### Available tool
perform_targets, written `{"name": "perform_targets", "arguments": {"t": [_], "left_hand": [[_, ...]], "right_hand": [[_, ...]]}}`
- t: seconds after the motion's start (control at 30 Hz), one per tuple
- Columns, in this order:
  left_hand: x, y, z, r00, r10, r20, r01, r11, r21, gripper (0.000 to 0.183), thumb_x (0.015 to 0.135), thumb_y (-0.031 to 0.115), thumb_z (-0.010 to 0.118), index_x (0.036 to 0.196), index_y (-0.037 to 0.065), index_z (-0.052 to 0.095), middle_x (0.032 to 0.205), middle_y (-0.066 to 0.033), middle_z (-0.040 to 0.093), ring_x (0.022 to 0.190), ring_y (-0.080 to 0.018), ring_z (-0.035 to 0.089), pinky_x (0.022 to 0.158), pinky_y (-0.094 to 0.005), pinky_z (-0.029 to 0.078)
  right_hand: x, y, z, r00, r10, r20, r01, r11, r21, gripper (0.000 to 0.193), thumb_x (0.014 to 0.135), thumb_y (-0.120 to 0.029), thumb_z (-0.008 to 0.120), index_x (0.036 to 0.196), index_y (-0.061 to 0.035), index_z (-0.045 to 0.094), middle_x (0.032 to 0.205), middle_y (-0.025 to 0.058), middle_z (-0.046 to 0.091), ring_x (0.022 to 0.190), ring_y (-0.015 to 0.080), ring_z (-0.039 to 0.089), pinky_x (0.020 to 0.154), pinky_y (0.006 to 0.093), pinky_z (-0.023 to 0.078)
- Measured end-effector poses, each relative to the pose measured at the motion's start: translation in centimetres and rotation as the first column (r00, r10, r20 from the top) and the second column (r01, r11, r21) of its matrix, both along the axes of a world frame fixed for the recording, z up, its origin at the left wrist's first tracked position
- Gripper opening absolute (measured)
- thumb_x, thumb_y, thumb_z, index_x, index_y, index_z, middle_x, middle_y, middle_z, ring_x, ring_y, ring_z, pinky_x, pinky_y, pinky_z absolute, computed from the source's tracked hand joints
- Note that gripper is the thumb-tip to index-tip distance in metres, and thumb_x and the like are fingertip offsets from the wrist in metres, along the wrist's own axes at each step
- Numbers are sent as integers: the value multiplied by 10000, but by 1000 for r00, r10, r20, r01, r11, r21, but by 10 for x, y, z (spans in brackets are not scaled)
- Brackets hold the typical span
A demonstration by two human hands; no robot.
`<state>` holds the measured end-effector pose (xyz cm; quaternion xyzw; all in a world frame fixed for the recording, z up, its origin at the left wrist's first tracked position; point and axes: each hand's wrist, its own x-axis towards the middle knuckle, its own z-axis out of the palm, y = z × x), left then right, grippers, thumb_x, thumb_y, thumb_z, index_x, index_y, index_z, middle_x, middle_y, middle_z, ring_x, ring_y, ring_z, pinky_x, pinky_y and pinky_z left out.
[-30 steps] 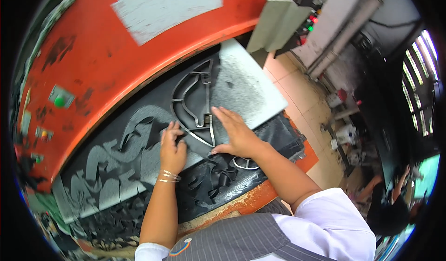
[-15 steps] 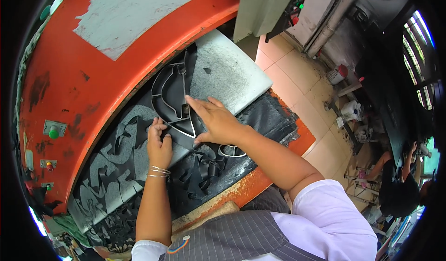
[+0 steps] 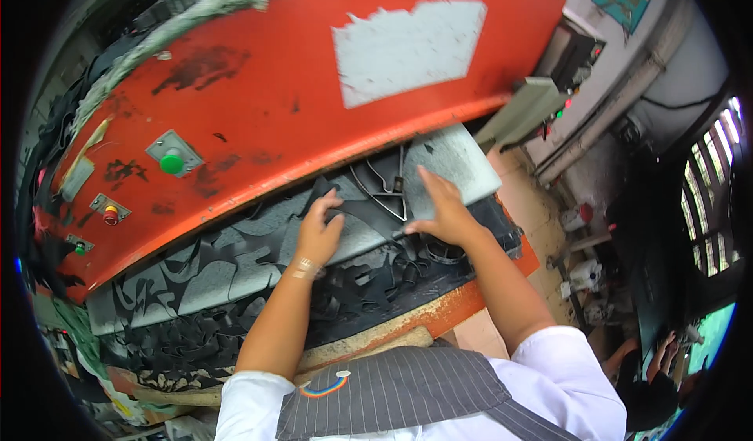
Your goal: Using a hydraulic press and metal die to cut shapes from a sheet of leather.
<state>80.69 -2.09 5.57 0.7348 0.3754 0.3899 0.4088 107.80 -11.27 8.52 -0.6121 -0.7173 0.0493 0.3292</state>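
Both my hands reach under the big red press head [image 3: 314, 88]. My left hand [image 3: 318, 229] rests with fingers spread on black sheet material [image 3: 235, 260] full of cut-out holes. My right hand [image 3: 439, 205] lies flat, fingers apart, on a metal cutting die [image 3: 384, 186] that sits on the sheet, next to a grey board [image 3: 455, 158]. Neither hand grips anything; both press down on what lies beneath them.
A green button [image 3: 171, 162] and smaller red and green buttons [image 3: 110, 215] sit on the red press face. Black offcut scraps [image 3: 180, 347] pile at the front left. Another person [image 3: 659, 362] stands at the lower right by cluttered floor items.
The red press head now covers far more of the bed and most of the die. Both my hands have shifted further in toward it, still on the sheet and die.
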Motion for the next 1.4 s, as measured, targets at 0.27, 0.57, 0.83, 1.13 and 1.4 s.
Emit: {"name": "perform_targets", "arguments": {"t": [0.27, 0.57, 0.83, 1.13, 1.4], "left_hand": [[-291, -4, 19, 565, 760, 323, -767, 627, -133, 444, 860, -38, 522, 1299, 3, 476, 1349, -175, 494, 1285, -252, 457, 1070, -363, 349], [-518, 10, 90, -264, 889, 375, -848, -399, 350, 682, 888, 125, 539, 1475, -21, 223, 1525, -195, 270, 1398, -299, 289, 1129, -347, 221], [-469, -44, 115, 458, 872, 176, -889, 442, 121, 605, 920, 119, 471, 1489, 63, 272, 1514, -157, 324, 1380, -270, 337, 1113, -360, 251], [-184, -219, 50, 901, 337, -275, -322, 942, 97, 114, 813, 110, 635, 882, 57, 708, 853, -109, 690, 783, -246, 654, 767, -374, 508], [-102, -236, 35, 772, 368, -518, -184, 910, 373, 128, 789, 185, 601, 785, 92, 689, 771, -80, 643, 782, -281, 591, 893, -436, 371]], "right_hand": [[-102, -10, 28, 955, 267, -129, -243, 954, 176, 812, 685, -382, 813, 1327, -33, 462, 1136, 164, 586, 1021, 341, 539, 897, 425, 440], [-306, 60, 139, 818, 539, -199, -304, 699, 647, 478, 776, -318, 747, 1115, -52, 540, 856, 101, 620, 714, 265, 619, 625, 357, 506], [-296, 54, 119, 896, 436, -80, -295, 722, 625, 280, 778, -218, 731, 947, -68, 564, 747, 81, 588, 644, 276, 584, 551, 389, 458], [-206, -142, 27, 824, 561, 74, -556, 827, -86, 453, 782, -315, 689, 1123, -47, 556, 955, 91, 578, 915, 259, 558, 781, 360, 434], [-180, -156, 9, 922, 324, 212, -291, 941, -173, 360, 653, -191, 734, 947, -64, 570, 892, 77, 550, 903, 260, 538, 781, 346, 442]]}}
